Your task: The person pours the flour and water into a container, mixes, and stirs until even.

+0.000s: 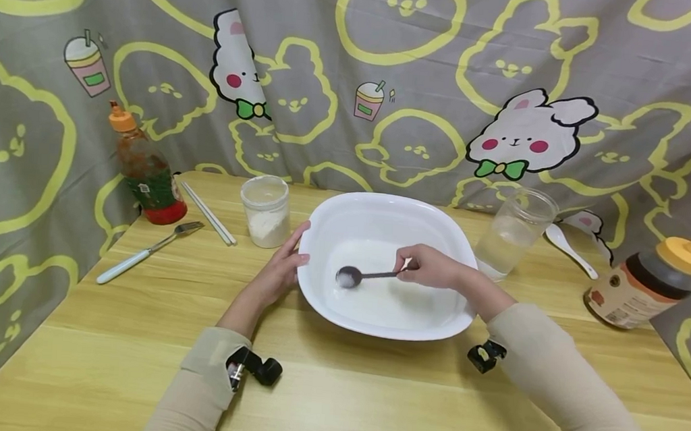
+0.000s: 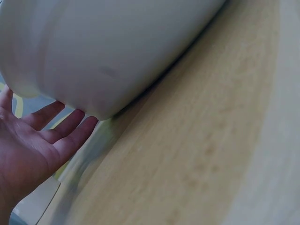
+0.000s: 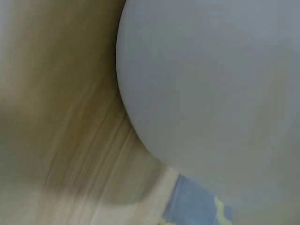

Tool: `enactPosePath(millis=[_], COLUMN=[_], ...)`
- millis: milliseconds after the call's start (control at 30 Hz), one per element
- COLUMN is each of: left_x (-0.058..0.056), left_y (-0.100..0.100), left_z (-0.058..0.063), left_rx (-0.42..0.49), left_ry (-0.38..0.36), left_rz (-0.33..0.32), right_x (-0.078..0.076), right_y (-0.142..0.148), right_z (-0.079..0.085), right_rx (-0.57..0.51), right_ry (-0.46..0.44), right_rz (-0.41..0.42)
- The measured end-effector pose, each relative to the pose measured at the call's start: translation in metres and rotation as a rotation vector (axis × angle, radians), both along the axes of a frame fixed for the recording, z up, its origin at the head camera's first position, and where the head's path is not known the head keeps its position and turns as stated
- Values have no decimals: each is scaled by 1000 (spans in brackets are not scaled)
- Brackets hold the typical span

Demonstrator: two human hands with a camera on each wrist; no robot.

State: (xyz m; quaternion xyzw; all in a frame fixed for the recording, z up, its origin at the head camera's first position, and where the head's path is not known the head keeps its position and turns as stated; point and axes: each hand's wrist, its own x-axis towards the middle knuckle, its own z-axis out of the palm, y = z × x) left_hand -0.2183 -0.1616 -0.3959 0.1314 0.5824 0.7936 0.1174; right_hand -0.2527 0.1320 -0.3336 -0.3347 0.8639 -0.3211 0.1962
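Note:
A white basin (image 1: 386, 317) stands on the wooden table with some whitish stuff over its bottom. My left hand (image 1: 277, 271) holds its left side, thumb at the rim; in the left wrist view the spread fingers (image 2: 70, 123) touch the outer wall. Between thumb and fingers, my right hand (image 1: 429, 266) pinches the handle of a dark spoon (image 1: 350, 275). Inside the basin, the spoon's bowl carries a little white matter. Only the basin's outer wall (image 3: 201, 93) and the table fill the right wrist view, with the right hand hidden.
Behind the left hand is a jar of white powder (image 1: 267, 219). Chopsticks (image 1: 208, 213), a fork (image 1: 149, 253) and a red sauce bottle (image 1: 148, 173) lie or stand farther left. Rightward are a glass of clear liquid (image 1: 511, 232), a white spoon (image 1: 569, 250) and a dark sauce bottle (image 1: 644, 286).

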Motion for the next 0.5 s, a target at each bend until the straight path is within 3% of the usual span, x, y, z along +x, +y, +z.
enactPosePath(millis=[200,300,400,500], left_x=[0,-1,-1,-1], left_y=[0,0,0,0], left_z=[-1,-2,-2,-2], left_rx=[-10,-13,-7,-1], left_ry=[-9,-12,-7,0], left_rz=[9,10,8,4], right_x=[17,19,18,13], right_y=[20,35,49,58], right_z=[14,28,43,52], right_rx=[59,106,194,307], right_ry=[-9,37,114,222], right_rz=[125,161,124,19])
